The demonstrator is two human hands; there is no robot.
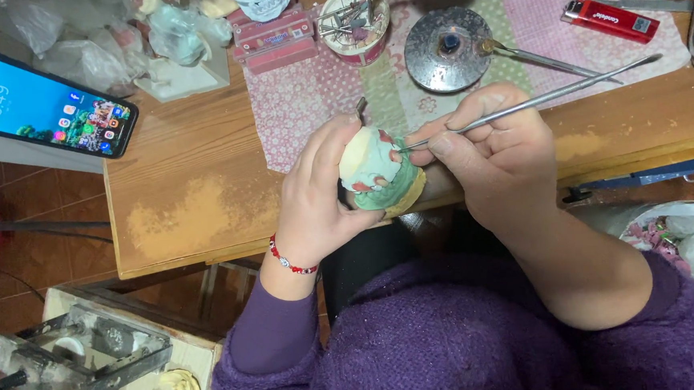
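Gripping a green-and-cream dental cast (pixel 378 173) over the edge of the wooden table (pixel 195 204), the left hand (pixel 319 197) wraps closed around it. The right hand (pixel 493 150) pinches a slim metal carving tool (pixel 534 102) pen-style, its tip touching the cast's pink wax. A smartphone (pixel 40 101) lies far left, a red lighter (pixel 609 20) on the patterned cloth (pixel 302 109).

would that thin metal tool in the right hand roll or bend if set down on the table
The long thin silver metal tool looks stiff: it stays straight while the right hand pinches it near the tip. Its slim, rounded shaft would probably roll on the bare wooden table, less so on the pink patterned cloth.
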